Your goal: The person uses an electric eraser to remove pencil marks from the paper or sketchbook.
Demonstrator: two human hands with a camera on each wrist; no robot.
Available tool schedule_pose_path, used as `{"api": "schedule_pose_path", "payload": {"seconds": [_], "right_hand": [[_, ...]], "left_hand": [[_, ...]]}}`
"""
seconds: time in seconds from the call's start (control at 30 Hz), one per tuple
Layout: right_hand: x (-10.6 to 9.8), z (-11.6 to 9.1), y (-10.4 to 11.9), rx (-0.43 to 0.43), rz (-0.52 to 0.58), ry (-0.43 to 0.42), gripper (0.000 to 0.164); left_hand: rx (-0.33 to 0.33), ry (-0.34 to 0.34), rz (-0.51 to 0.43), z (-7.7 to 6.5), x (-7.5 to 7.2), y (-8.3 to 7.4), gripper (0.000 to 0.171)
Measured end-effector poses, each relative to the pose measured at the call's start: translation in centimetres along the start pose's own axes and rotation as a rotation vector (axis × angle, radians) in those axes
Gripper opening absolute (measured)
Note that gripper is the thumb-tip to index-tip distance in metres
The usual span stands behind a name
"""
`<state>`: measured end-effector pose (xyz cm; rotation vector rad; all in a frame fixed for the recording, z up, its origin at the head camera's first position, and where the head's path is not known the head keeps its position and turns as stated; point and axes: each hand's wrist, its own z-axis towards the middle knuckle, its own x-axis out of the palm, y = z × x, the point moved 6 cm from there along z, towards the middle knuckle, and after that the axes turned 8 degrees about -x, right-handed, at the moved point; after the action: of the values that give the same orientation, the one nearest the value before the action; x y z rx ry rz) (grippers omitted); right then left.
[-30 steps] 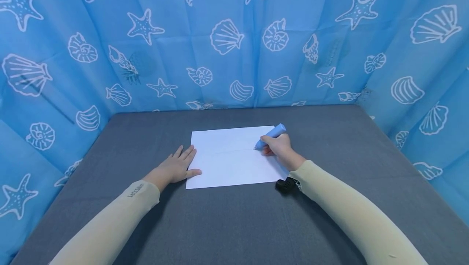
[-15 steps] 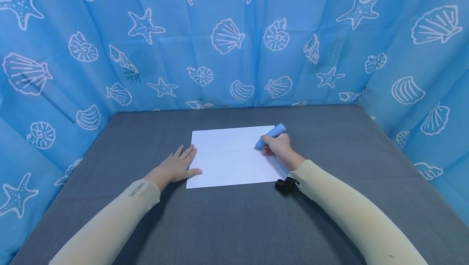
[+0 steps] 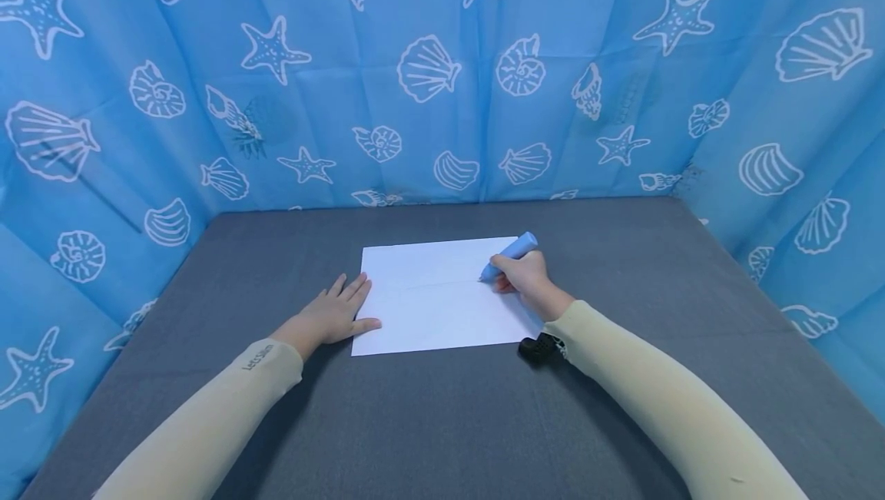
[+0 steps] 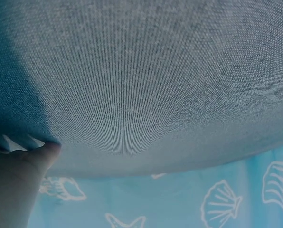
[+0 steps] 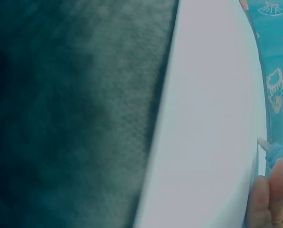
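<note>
A white sheet of paper (image 3: 435, 319) lies flat on the grey cloth, with a faint line running across its middle. My left hand (image 3: 328, 319) rests on its left edge, fingers straight and spread, thumb out over the lower left part. Between thumb and fingers my right hand (image 3: 528, 276) grips a thick blue pen (image 3: 520, 245) over the sheet's right half. The pen leans to the upper right, its tip down at the faint line. Up close in the right wrist view, the blue pen (image 5: 278, 154) shows a narrow pale tip against the paper (image 5: 208, 109).
Dark grey cloth covers the table (image 3: 429, 423). A blue curtain (image 3: 346, 100) with white shells and starfish hangs behind and along both sides. A small black object (image 3: 538, 349) sits under the right cuff, by the paper's lower right corner.
The pen and right hand have shifted very slightly to the left. The left hand and the paper stay in place.
</note>
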<state>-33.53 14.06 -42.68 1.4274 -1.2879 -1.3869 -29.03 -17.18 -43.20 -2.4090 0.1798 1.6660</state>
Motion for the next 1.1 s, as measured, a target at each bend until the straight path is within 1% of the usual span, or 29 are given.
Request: {"api": "schedule_pose_path", "payload": {"seconds": [0.33, 0.6, 0.87, 1.1], "right_hand": [[0.45, 0.15, 0.0, 0.006, 0.008, 0.008, 0.023], [-0.17, 0.0, -0.06, -0.005, -0.002, -0.011, 0.021], [0.1, 0.29, -0.21, -0.003, 0.009, 0.002, 0.021], [-0.28, 0.12, -0.23, 0.0, 0.003, -0.017, 0.02]], "left_hand": [[-0.006, -0.006, 0.006, 0.16, 0.2, 0.21, 0.088], [-0.007, -0.01, 0.011, 0.35, 0.33, 0.21, 0.088], [-0.003, -0.002, 0.006, 0.17, 0.2, 0.1, 0.087], [-0.007, 0.001, 0.013, 0.16, 0.15, 0.07, 0.087]]}}
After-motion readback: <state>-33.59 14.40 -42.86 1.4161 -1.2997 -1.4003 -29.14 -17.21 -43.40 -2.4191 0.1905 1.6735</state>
